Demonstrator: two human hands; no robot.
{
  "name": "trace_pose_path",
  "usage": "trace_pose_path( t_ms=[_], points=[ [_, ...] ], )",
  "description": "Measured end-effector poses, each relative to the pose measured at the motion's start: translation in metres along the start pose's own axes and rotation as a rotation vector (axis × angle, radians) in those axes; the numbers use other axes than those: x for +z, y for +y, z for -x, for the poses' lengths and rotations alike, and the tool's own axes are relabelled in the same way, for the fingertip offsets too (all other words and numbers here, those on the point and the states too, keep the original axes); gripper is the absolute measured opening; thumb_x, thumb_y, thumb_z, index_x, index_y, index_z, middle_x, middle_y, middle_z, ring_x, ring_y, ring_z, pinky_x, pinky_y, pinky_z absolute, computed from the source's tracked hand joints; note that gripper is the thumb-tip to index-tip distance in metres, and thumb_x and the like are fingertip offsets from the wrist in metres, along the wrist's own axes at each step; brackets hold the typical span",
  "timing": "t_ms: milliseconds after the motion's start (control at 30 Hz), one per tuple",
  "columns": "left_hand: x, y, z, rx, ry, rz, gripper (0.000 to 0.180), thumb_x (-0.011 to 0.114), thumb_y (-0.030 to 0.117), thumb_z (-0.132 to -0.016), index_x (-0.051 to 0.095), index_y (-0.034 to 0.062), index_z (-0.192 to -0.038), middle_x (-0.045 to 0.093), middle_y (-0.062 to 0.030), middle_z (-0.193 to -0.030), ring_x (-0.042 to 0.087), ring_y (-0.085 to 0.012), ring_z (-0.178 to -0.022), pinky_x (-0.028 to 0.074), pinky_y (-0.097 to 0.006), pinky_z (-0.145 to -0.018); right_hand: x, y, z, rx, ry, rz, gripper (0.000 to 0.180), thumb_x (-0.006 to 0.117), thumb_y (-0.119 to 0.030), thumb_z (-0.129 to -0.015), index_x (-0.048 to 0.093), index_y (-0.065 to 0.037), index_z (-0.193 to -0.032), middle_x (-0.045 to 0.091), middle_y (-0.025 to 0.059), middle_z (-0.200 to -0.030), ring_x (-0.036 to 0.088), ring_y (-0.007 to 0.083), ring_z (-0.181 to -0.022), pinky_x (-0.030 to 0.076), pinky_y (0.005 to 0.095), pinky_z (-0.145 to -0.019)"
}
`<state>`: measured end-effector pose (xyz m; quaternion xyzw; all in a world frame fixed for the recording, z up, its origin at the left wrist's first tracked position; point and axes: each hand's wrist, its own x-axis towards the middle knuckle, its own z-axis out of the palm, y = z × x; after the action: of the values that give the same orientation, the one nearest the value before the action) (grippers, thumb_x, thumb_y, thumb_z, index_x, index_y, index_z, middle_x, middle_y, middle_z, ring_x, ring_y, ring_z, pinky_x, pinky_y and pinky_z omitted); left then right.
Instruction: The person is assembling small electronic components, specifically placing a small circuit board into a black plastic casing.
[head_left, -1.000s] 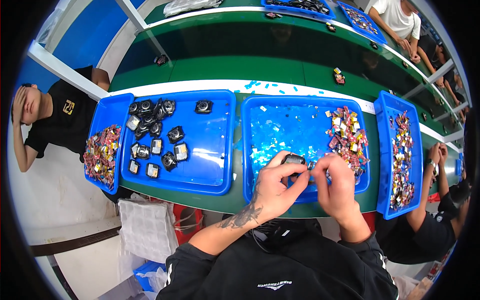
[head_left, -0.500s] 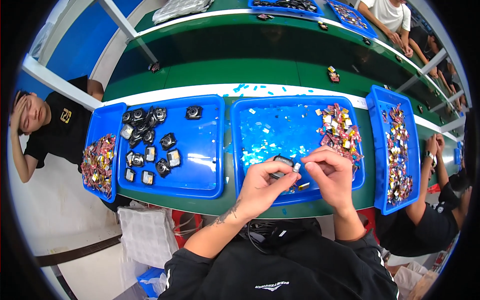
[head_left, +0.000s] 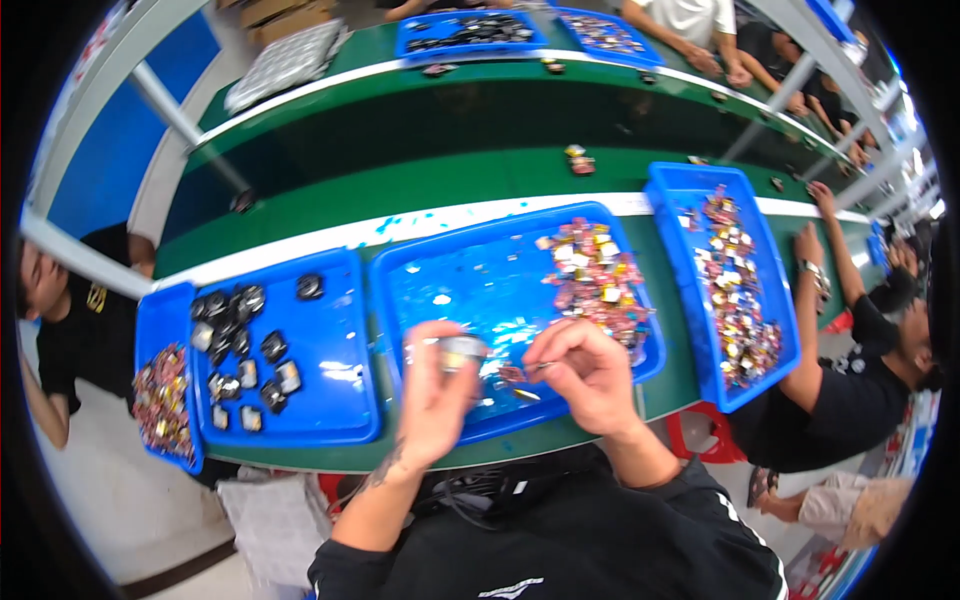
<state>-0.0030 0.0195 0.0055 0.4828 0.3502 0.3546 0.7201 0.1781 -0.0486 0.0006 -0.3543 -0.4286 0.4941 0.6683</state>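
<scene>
Above the front part of the middle blue tray, my left hand is closed around a small black-and-silver device, blurred by motion. My right hand, to its right, pinches thumb and forefinger together; a tiny thin piece seems to be at the tips, too small to name. Just below and left of those fingertips are a small reddish part and a yellowish part in the tray. A heap of small pink, yellow and silver parts fills the tray's right side. Bluish film-like scraps lie about the tray.
On the left, a blue tray holds several black devices, beside a narrower bin of small parts. Another blue bin of parts stands right. Beyond runs a green belt with scattered devices. Co-workers sit on both sides and opposite.
The view has turned, shifting the trays leftward in the picture. My hands, close together before, are farther apart now; the left has moved away from the right with the device.
</scene>
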Motion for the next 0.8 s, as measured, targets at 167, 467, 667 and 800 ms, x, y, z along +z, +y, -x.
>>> trace_pose_path(
  t_ms=[167,467,667,800],
  points=[
    [-0.011,0.011,-0.007,0.275,0.08,-0.343,0.047,0.051,-0.011,-0.089,0.034,0.0094,-0.128,0.055,-0.0125,-0.118,0.052,-0.0081,-0.087,0.043,-0.019,-0.062,0.0,-0.016,0.002,0.178,0.119,0.294,0.021,0.058,0.006,-0.09,0.061,0.005,-0.111,0.061,0.0066,-0.101,0.061,0.01,-0.088,0.052,0.0239,-0.077],
    [0.017,0.024,-0.009,0.18,0.01,-0.325,0.016,0.069,-0.005,-0.082,0.068,-0.001,-0.098,0.067,-0.0048,-0.088,0.049,0.0005,-0.062,0.038,-0.015,-0.052,0.004,-0.018,0.002,0.027,0.034,0.526,0.018,0.07,-0.001,-0.084,0.066,-0.003,-0.102,0.063,0.0105,-0.102,0.064,0.0142,-0.096,0.055,0.0275,-0.073],
    [0.024,0.012,-0.012,0.023,-0.096,0.098,0.036,0.066,0.001,-0.089,0.058,-0.007,-0.123,0.066,-0.0133,-0.11,0.065,-0.0154,-0.095,0.053,-0.026,-0.083,0.01,-0.02,-0.001,0.176,0.154,0.383,0.014,0.067,0.002,-0.086,0.065,0.0,-0.099,0.064,0.0079,-0.099,0.064,0.0141,-0.091,0.056,0.0261,-0.074],
    [0.023,0.004,-0.009,-0.015,-0.184,0.318,0.044,0.061,-0.001,-0.092,0.048,-0.0067,-0.134,0.062,-0.0146,-0.12,0.063,-0.0173,-0.103,0.054,-0.028,-0.084,0.01,-0.02,-0.003,0.172,0.228,0.238,0.013,0.066,0.006,-0.085,0.065,0.002,-0.098,0.063,0.0078,-0.099,0.062,0.0131,-0.091,0.054,0.0228,-0.07]
  ],
)
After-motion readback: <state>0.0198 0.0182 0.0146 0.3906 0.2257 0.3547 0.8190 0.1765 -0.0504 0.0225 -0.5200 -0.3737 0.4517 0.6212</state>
